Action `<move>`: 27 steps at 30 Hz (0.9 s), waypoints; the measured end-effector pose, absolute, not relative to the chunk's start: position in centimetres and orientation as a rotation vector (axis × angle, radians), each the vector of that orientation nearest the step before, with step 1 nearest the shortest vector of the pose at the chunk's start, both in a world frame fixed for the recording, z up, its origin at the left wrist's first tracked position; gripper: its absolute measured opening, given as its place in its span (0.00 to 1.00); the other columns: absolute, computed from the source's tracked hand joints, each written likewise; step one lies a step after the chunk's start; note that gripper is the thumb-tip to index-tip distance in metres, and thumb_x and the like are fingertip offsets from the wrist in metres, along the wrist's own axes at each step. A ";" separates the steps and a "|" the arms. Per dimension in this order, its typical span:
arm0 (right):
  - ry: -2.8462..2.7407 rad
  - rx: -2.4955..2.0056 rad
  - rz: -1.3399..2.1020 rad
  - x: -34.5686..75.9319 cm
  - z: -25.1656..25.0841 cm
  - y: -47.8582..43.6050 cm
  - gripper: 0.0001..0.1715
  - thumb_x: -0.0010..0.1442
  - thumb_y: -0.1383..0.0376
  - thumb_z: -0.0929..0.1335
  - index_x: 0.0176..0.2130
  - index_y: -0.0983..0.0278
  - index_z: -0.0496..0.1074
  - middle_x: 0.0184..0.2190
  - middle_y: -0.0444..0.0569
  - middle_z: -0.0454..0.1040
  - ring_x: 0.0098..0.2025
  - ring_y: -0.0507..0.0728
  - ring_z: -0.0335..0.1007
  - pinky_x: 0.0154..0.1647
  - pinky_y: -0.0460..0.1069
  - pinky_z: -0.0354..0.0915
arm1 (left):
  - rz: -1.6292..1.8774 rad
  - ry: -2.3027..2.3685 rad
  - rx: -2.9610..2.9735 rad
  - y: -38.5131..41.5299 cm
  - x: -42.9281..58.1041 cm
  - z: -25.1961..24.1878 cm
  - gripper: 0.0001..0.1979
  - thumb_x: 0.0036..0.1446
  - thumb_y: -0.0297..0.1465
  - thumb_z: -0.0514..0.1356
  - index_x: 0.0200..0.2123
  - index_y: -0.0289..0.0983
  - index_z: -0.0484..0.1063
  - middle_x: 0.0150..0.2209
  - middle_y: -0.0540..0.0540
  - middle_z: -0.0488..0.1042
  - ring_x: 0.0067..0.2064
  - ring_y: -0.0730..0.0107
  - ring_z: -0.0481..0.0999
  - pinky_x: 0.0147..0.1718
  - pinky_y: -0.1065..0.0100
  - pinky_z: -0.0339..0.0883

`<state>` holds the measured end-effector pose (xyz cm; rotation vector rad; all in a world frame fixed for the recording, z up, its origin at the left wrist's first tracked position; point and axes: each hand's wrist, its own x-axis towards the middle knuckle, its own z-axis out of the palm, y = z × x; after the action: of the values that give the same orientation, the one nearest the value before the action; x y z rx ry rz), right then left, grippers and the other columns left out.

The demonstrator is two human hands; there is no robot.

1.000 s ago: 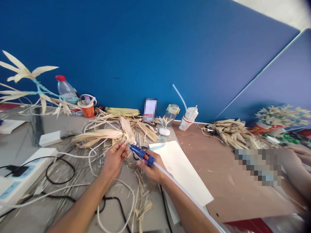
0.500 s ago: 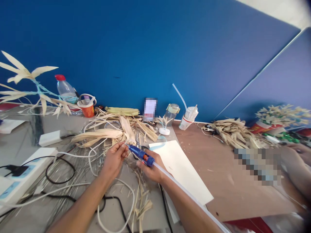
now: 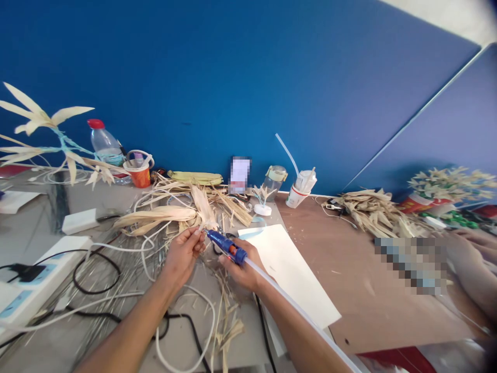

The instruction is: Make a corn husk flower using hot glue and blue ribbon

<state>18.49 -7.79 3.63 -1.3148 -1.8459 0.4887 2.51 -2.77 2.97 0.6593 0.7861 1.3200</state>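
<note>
My right hand point(image 3: 248, 270) is wrapped round a blue glue gun point(image 3: 223, 243), and a long translucent glue stick point(image 3: 297, 306) runs out of its back over my forearm. The nozzle points left, close to the fingertips of my left hand point(image 3: 181, 257). Those fingers are pinched together on something small and pale that I cannot make out. Just beyond both hands lie dried corn husks point(image 3: 159, 216). Thin wires point(image 3: 116, 280) are strewn left of my left hand, and a white paper sheet point(image 3: 293, 280) lies right of the glue gun.
A power strip point(image 3: 50, 280) and looping cables occupy the left. At the back stand a red-capped bottle point(image 3: 104, 145), an orange cup point(image 3: 140, 173), a phone point(image 3: 239, 176), a jar point(image 3: 274, 178) and a paper cup point(image 3: 298, 196). A co-worker's arm point(image 3: 471, 269) is at the right, near more husks point(image 3: 367, 207).
The glue gun's nozzle has shifted very slightly right, a little away from my left fingertips. At the right, the co-worker's hand has moved slightly. Otherwise the scene looks the same.
</note>
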 end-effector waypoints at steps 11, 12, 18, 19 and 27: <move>-1.857 -1.363 0.407 18.3 3.6 -8.0 0.17 0.55 0.56 0.65 0.22 0.61 0.58 0.18 0.42 0.59 0.22 0.51 0.56 0.25 0.47 0.52 | 1.321 0.786 0.660 -2.6 2.5 2.7 0.13 0.37 0.32 0.72 0.25 0.33 0.73 0.19 0.53 0.67 0.19 0.83 0.59 0.19 0.77 0.56; -1.851 -1.355 0.403 18.3 3.6 -8.0 0.17 0.55 0.56 0.65 0.22 0.61 0.58 0.18 0.42 0.59 0.22 0.51 0.56 0.25 0.46 0.52 | 1.319 0.783 0.661 -2.6 2.5 2.7 0.13 0.37 0.32 0.72 0.24 0.33 0.73 0.19 0.54 0.67 0.19 0.83 0.59 0.19 0.77 0.57; -1.865 -1.355 0.423 18.3 3.5 -7.9 0.17 0.54 0.57 0.65 0.22 0.61 0.57 0.18 0.41 0.58 0.22 0.51 0.55 0.25 0.46 0.52 | 1.330 0.788 0.646 -2.6 2.5 2.8 0.14 0.37 0.32 0.72 0.26 0.32 0.74 0.19 0.54 0.67 0.19 0.83 0.59 0.19 0.77 0.57; -1.858 -1.360 0.426 18.2 3.6 -7.9 0.16 0.54 0.57 0.65 0.22 0.61 0.57 0.18 0.41 0.59 0.22 0.51 0.55 0.25 0.46 0.52 | 1.327 0.791 0.644 -2.6 2.5 2.9 0.14 0.36 0.32 0.72 0.25 0.32 0.74 0.19 0.54 0.67 0.19 0.83 0.59 0.19 0.77 0.56; -1.820 -1.369 0.508 18.3 3.6 -8.0 0.17 0.53 0.57 0.66 0.21 0.62 0.59 0.18 0.41 0.58 0.21 0.50 0.54 0.24 0.46 0.52 | 1.332 0.790 0.646 -2.7 2.5 2.8 0.14 0.37 0.32 0.72 0.26 0.32 0.74 0.19 0.54 0.67 0.19 0.83 0.59 0.18 0.78 0.56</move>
<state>18.27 -8.04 3.62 -1.3694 -1.8197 0.5082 2.48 -2.68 2.85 0.6455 0.7897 1.3316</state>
